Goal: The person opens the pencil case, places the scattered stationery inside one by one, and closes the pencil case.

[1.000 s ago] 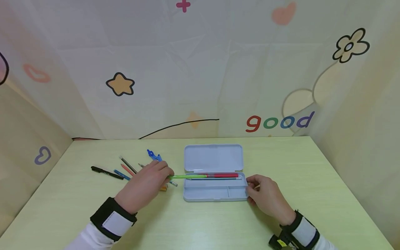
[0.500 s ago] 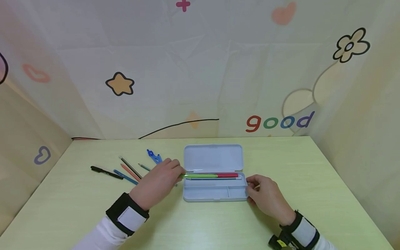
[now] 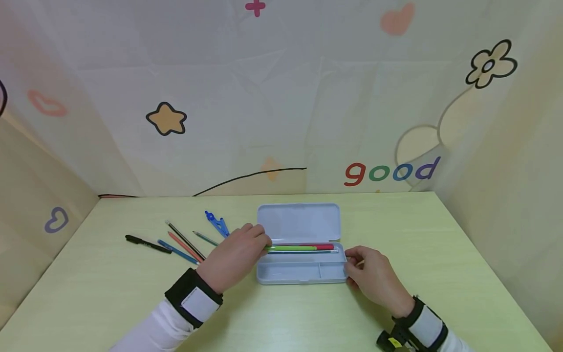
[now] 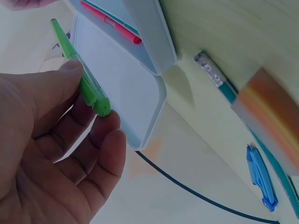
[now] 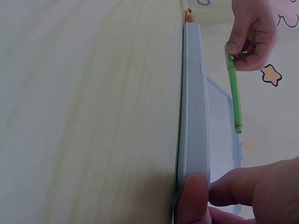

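My left hand (image 3: 241,254) pinches a green pen (image 4: 70,51) by one end, between thumb and fingers. The pen points to the right, above the open light-blue pencil case (image 3: 286,271). Inside the case's long rear compartment lie a red pen (image 4: 112,23) and a thin teal pencil (image 4: 96,7). In the head view the green pen partly covers them. My right hand (image 3: 374,274) grips the right end of the case, its thumb on the outer wall in the right wrist view. The lid (image 3: 299,222) lies folded back behind the case.
Left of the case lie a black pen (image 3: 147,243), a blue pen (image 3: 177,252), a coral pencil (image 3: 182,245), a dark striped pencil (image 3: 180,233), a teal pencil (image 3: 204,238) and a blue compass (image 3: 217,224). A small orange thing (image 5: 189,17) sits beyond the case's left end.
My left hand has moved right, bringing the green pen from the case's left side to over its rear compartment. My right hand has kept its grip on the case.
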The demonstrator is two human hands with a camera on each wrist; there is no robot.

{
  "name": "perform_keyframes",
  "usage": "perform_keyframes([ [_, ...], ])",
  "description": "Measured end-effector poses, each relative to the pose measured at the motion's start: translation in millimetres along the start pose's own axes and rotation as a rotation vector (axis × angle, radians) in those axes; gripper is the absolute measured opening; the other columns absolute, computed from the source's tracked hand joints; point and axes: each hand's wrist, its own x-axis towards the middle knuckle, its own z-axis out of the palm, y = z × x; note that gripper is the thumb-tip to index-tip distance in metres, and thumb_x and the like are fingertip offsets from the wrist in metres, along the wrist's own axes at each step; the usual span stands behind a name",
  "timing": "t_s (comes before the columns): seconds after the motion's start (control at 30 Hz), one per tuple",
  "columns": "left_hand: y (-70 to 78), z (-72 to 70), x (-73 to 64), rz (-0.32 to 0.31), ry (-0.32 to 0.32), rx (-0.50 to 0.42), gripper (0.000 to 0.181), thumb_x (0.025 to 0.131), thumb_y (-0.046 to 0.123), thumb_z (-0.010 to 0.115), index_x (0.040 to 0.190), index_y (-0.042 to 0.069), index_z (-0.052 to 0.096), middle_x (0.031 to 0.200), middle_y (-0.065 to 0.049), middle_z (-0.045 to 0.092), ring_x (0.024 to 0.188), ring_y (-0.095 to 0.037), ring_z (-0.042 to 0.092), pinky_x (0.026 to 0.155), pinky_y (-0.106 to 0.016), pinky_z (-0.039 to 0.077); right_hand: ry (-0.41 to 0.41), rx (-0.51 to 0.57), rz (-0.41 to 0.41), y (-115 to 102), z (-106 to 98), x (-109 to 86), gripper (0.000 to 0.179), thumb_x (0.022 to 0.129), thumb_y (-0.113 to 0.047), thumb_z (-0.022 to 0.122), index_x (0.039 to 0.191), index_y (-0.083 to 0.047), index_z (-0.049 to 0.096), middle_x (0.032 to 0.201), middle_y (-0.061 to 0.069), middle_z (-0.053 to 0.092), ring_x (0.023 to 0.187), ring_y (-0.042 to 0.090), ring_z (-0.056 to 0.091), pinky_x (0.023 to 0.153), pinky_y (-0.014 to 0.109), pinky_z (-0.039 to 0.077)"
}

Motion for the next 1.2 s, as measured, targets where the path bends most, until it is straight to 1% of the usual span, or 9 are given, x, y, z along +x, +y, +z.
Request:
perform_keyframes([
  [0.13,3.2,3.2,4.7,0.006,-0.006,-0.01,0.008,0.096,0.009,0.08,0.102,0.01,0.074,0.094,0.001,0.063,0.085,-0.018,0.055,0.079,-0.031,0.053,-0.001,0.002,0.0,1,0,0.0,0.03,0.099,-0.004,0.062,0.127,0.006,0.065,0.09,0.009,0.061,0.067,0.019,0.063,0.058,0.027,0.053],
  [0.33,6.2,12.1,13.9,0.016,-0.029,-0.003,0.006,0.098,0.013,0.079,0.103,0.011,0.076,0.095,0.001,0.064,0.087,-0.018,0.056,0.081,-0.031,0.053,-0.005,0.007,0.007,2,0,0.4,0.03,0.099,-0.004,0.063,0.128,0.006,0.065,0.091,0.009,0.061,0.068,0.019,0.063,0.058,0.027,0.053],
  [0.43,8.8,15.5,17.5,0.021,-0.041,0.001,0.005,0.099,0.014,0.078,0.102,0.011,0.076,0.094,0.001,0.064,0.086,-0.019,0.057,0.079,-0.032,0.053,-0.008,0.007,0.013,2,0,0.4,0.03,0.1,-0.003,0.063,0.128,0.006,0.065,0.092,0.01,0.061,0.068,0.019,0.063,0.058,0.027,0.054],
  [0.53,11.6,17.6,20.6,0.009,-0.054,-0.001,0.006,0.099,0.015,0.078,0.103,0.011,0.076,0.094,0.001,0.065,0.086,-0.019,0.057,0.079,-0.032,0.053,-0.008,0.01,0.014,2,0,0.6,0.03,0.1,-0.003,0.063,0.128,0.006,0.065,0.092,0.01,0.061,0.068,0.019,0.063,0.059,0.027,0.054],
  [0.7,14.7,21.6,25.7,-0.016,-0.073,-0.023,0.009,0.099,0.017,0.078,0.106,0.011,0.077,0.099,0.0,0.068,0.09,-0.019,0.059,0.083,-0.033,0.054,-0.005,0.015,0.005,2,0,0.7,0.029,0.1,-0.003,0.063,0.127,0.006,0.065,0.092,0.01,0.062,0.068,0.019,0.063,0.058,0.027,0.054],
  [0.8,15.9,25.1,28.7,-0.025,-0.078,-0.026,0.01,0.099,0.018,0.078,0.107,0.012,0.078,0.099,0.0,0.068,0.09,-0.019,0.059,0.082,-0.034,0.054,-0.003,0.014,0.0,2,0,0.7,0.029,0.1,-0.003,0.063,0.127,0.006,0.065,0.092,0.01,0.061,0.068,0.019,0.063,0.058,0.027,0.054],
  [1.03,18.8,35.4,31.6,-0.03,-0.087,0.001,0.008,0.099,0.018,0.077,0.106,0.014,0.078,0.097,0.002,0.068,0.089,-0.019,0.06,0.075,-0.032,0.048,-0.007,0.002,0.005,2,0,0.4,0.03,0.1,-0.003,0.064,0.128,0.006,0.065,0.092,0.009,0.061,0.068,0.019,0.063,0.059,0.027,0.055],
  [1.2,20.7,40.7,32.1,-0.027,-0.108,0.021,0.01,0.1,0.02,0.077,0.109,0.016,0.078,0.098,0.002,0.068,0.091,-0.018,0.06,0.076,-0.032,0.045,-0.01,-0.003,0.015,1,-1,-0.1,0.03,0.1,-0.003,0.064,0.129,0.005,0.065,0.092,0.009,0.061,0.068,0.019,0.062,0.059,0.027,0.055],
])
